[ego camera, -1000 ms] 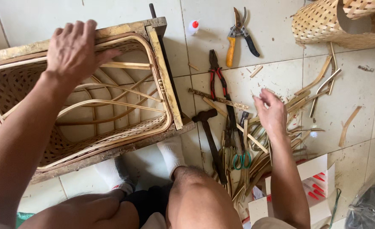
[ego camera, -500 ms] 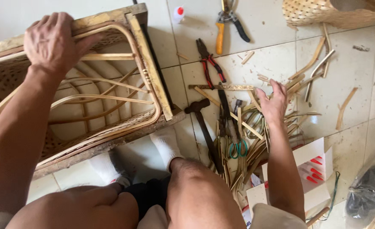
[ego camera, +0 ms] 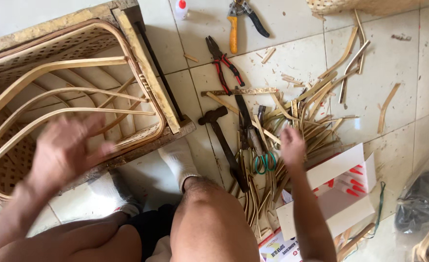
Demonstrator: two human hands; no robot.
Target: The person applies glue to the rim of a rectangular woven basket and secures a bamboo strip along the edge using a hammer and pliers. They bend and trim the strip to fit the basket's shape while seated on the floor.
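The person's bent knee [ego camera: 209,218] fills the near edge at 6 o'clock, and just past it the right hand [ego camera: 292,145] sits w/ loose, empty fingers over the heap of bamboo strips [ego camera: 311,126], close by the green-handled scissors [ego camera: 264,162] and hammer [ego camera: 219,131]. At 9 o'clock the left hand [ego camera: 66,150] is motion-blurred over the near rim of the woven rattan frame [ego camera: 141,82], so its grip can't be told. Judging by this, a good pick means taking one straight, unsplit strip, other hand steadying the frame; farther at 12 o'clock lie red pliers [ego camera: 224,65] and orange-handled cutters [ego camera: 241,19].
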